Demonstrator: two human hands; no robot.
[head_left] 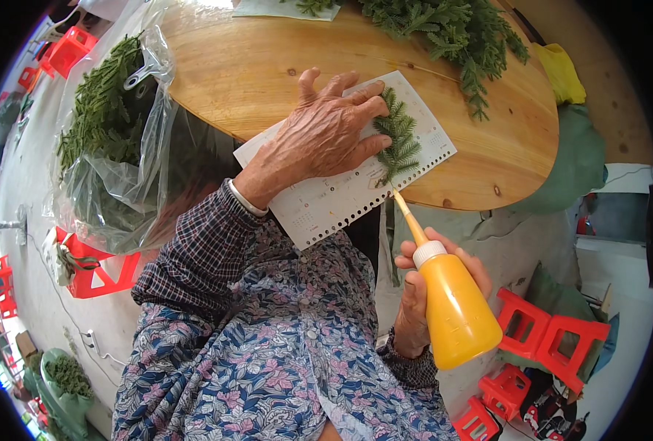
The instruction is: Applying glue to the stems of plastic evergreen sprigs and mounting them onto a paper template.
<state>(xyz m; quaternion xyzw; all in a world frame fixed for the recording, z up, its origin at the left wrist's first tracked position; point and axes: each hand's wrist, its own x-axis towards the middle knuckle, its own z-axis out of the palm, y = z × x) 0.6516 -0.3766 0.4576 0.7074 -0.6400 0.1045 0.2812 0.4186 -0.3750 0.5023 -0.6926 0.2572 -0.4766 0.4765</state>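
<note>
My left hand [330, 132] lies over a white calendar sheet [311, 213] with punched holes, its fingers spread. The index fingertip and thumb touch the left edge of a green fir-like sprig [400, 140], which lies flat on the sheet. In my right hand [412, 298] is a squeeze bottle [458, 309] with yellow-orange contents, a white collar and a long thin nozzle. It is tilted, body toward me, with the nozzle tip at the sprig's near stem end. Whether the tip touches the stem I cannot tell. The sheet overhangs the near edge of a wooden table [238, 70].
A heap of green branches [451, 33] lies on the table's far right. At left, a clear plastic bag [120, 198] holds more greenery, with a clip [141, 76] at its rim. Red stools [554, 331] stand lower right, and a red stool [109, 272] is beside the bag.
</note>
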